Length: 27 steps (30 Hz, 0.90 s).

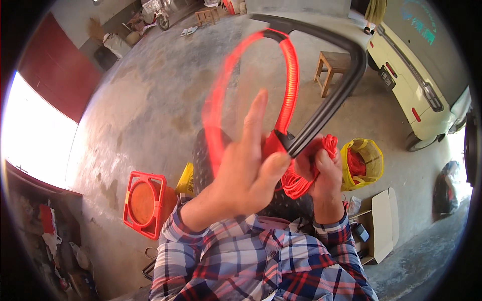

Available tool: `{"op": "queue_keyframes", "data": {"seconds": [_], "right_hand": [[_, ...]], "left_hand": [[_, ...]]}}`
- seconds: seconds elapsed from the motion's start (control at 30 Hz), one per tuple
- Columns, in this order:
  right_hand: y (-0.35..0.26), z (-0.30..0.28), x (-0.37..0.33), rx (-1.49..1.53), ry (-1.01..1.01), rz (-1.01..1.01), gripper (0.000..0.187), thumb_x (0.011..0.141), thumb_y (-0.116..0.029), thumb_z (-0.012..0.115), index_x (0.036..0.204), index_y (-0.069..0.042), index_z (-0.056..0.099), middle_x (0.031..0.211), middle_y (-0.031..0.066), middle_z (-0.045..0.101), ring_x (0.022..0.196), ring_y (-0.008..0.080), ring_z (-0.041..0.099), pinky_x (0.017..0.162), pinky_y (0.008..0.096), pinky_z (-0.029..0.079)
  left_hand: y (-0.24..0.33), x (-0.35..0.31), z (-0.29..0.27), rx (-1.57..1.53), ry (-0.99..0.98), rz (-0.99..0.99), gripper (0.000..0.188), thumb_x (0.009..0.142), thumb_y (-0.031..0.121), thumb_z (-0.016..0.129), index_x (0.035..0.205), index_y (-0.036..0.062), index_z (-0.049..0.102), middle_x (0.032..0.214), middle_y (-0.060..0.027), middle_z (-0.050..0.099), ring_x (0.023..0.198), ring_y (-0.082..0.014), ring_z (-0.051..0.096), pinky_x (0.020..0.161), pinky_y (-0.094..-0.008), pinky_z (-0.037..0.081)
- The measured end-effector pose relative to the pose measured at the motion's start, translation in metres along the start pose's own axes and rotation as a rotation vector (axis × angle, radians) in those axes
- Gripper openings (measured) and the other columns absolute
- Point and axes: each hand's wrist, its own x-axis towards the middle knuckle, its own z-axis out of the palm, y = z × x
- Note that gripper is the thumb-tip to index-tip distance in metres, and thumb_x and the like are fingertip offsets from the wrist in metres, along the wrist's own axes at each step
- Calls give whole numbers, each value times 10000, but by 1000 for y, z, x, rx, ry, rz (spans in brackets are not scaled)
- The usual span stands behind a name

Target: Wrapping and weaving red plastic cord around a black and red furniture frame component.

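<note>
Just under the lower end of the black frame (359, 54), clenches a hank of red cord (296, 184) in the right hand (327, 175), with loops bulging out above and below the grip. Just left of the frame's lower end, holds the left hand (231, 175) opened out, with one finger raised and the thumb stretched toward that end. Cannot tell whether the left palm presses on anything. Along the left side of the frame, has the red hoop (290, 75) standing upright, closely wound on the side nearer the frame and smeared by blur on the farther side. Cannot make out which hand bears the frame's weight.

Below the frame, wears a plaid shirt (271, 251). To the right of and below the frame, shows a yellow basket (374, 156) with red material (355, 164) inside, and lower again an open cardboard box (384, 220). Well left of and below the frame, shows a red plastic stool (143, 200) with a round orange middle. Behind the frame and partly covered by it, shows a wooden stool (335, 61); to the frame's far right, a pale vehicle (401, 70).
</note>
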Motion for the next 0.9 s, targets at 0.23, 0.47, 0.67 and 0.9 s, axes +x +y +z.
{"op": "queue_keyframes", "data": {"seconds": [0.23, 0.47, 0.67, 0.9], "right_hand": [[12, -3, 4, -604, 145, 54, 260, 886, -149, 672, 1082, 20, 646, 829, -16, 603, 705, 35, 520, 641, 194, 419], [43, -45, 4, -437, 86, 395, 197, 893, -152, 677, 1014, 3, 664, 760, -43, 580, 650, 38, 493, 590, 208, 401], [56, -55, 0, -383, 156, 512, 235, 889, -183, 692, 1034, 0, 663, 738, -45, 572, 619, 32, 473, 553, 191, 365], [65, -62, 1, -384, 212, 548, 229, 875, -170, 700, 1031, -6, 665, 711, -35, 579, 554, 24, 440, 485, 185, 308]], "left_hand": [[-53, -33, 28, 382, 28, -6, 888, 891, 335, 644, 1463, -76, 102, 1085, -293, 602, 700, -436, 644, 571, -431, 516], [-92, -63, 25, -484, -133, -729, 515, 920, 124, 519, 1372, -51, 342, 1034, -99, 630, 652, -153, 605, 582, -274, 489], [-114, -60, 18, -1087, -71, -995, 370, 828, 76, 461, 1152, -84, 542, 997, -153, 656, 889, -237, 669, 795, -369, 551], [-152, -75, 24, -1260, -45, -983, 277, 885, 89, 445, 1086, -32, 591, 1009, -138, 666, 883, -246, 676, 795, -396, 565]]}}
